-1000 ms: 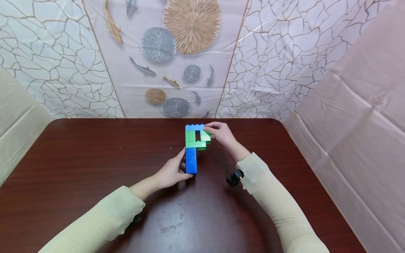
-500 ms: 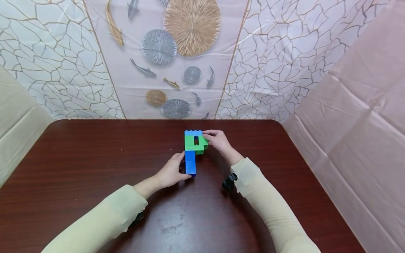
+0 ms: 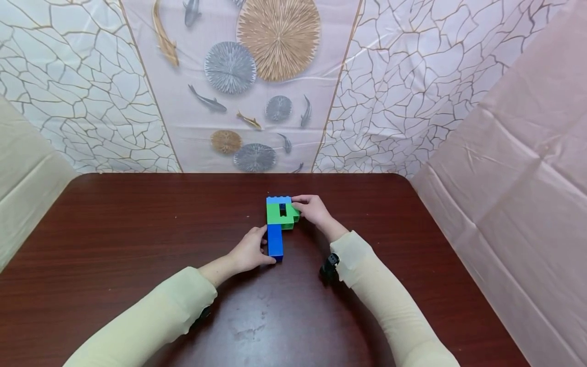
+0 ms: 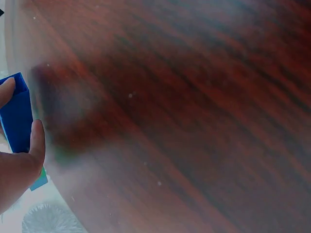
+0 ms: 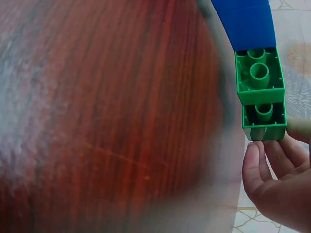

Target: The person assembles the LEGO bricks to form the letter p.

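Note:
Both hands hold a P-shaped assembly of toy building blocks. Its stem is dark blue blocks (image 3: 274,240), its loop is made of green blocks (image 3: 272,214), and a lighter blue block (image 3: 278,200) with studs runs along the far end. My left hand (image 3: 247,252) grips the stem, thumb at its near end and fingers along its left side. On the loop's right side, my right hand (image 3: 315,209) pinches the outer green block. Hollow undersides of the green blocks (image 5: 259,73) show in the right wrist view. Whether the assembly touches the table cannot be told.
A dark reddish-brown wooden table (image 3: 137,229) lies beneath the hands. Behind it hangs a patterned cloth (image 3: 257,102), with plain pale cloth (image 3: 513,153) on the right side. Each wrist carries a small black camera, such as the right one (image 3: 329,268).
Both hands have brought the block assembly down and slightly nearer to me. It looks flatter now, its far end tilted away. The grip of both hands stays the same.

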### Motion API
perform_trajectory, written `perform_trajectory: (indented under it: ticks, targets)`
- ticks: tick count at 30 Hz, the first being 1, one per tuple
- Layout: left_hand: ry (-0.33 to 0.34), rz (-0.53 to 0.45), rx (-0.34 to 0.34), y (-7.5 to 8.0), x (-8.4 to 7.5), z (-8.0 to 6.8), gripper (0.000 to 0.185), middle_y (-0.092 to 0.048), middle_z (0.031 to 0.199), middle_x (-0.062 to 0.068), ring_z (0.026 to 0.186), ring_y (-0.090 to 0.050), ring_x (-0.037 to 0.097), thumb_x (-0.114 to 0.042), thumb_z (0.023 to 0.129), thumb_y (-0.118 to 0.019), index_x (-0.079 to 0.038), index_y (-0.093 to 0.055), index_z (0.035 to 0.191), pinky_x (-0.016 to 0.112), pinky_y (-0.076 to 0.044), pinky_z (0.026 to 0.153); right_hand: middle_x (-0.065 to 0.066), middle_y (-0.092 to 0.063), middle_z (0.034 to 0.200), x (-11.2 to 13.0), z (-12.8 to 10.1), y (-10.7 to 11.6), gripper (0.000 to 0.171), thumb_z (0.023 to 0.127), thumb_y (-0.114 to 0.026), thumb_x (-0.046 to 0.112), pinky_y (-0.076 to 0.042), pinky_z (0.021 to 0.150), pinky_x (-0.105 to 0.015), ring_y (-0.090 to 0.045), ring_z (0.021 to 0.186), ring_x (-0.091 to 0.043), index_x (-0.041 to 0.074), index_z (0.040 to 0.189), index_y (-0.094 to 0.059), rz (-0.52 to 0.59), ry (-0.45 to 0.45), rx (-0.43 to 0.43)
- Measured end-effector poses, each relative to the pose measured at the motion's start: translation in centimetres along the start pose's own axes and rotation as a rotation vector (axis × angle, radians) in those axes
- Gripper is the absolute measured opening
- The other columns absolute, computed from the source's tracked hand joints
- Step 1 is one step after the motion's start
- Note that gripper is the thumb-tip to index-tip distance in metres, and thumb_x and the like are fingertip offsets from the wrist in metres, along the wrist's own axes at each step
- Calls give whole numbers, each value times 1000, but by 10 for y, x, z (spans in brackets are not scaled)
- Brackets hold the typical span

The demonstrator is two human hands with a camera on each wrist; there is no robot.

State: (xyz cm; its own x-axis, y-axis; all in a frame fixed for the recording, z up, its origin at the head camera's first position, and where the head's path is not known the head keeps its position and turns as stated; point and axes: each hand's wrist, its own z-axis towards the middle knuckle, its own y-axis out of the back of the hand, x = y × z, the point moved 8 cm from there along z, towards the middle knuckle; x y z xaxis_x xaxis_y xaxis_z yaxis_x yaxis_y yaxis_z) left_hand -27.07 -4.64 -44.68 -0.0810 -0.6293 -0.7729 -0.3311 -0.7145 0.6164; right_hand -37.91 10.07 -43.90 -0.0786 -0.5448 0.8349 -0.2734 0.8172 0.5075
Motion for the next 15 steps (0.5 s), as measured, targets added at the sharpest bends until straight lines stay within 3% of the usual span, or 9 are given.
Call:
perform_trajectory:
  ticks: [8, 15]
  targets:
    - [-3, 56, 11, -2, 1, 5, 90, -42, 134, 25, 111, -57, 28, -15, 72, -79, 12, -25, 140, 37, -50, 92, -9, -53, 135, -5, 4, -5, 34, 95, -53, 22, -50, 83, -31, -55, 101, -21, 12, 126, -58, -22, 0, 10]
    - [11, 56, 22, -3, 2, 8, 90, -43, 130, 25, 110, -56, 28, -15, 72, -79, 12, -27, 140, 37, -50, 93, -9, -49, 139, -11, 5, -7, 35, 95, -53, 23, -49, 94, -38, -53, 115, -24, 13, 128, -56, -29, -31, 31]
